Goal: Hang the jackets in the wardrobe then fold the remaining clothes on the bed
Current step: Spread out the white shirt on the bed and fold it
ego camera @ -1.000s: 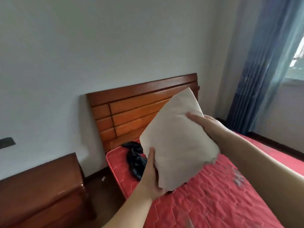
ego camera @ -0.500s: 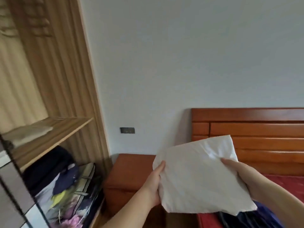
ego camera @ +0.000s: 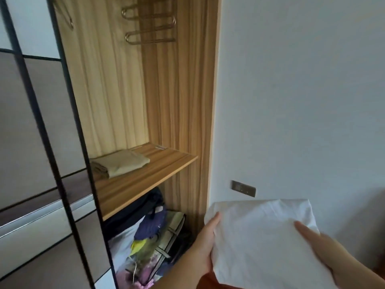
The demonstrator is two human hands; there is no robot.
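Both hands, left hand (ego camera: 205,245) and right hand (ego camera: 325,253), clasp the folded white garment (ego camera: 258,236) by its edges; up-left of them, the wardrobe shelf (ego camera: 145,180) already holds a beige folded garment (ego camera: 123,163) (hangers (ego camera: 150,26) look bare), so shelving likely remains.

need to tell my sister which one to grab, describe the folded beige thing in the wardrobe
Look into the open wardrobe and find its wooden shelf. The folded beige garment lies on the shelf's left end, alone there, unlike the colourful jumble of clothes underneath.

View swung from bed to open wardrobe (ego camera: 145,122), folded white garment (ego camera: 262,243) carried along
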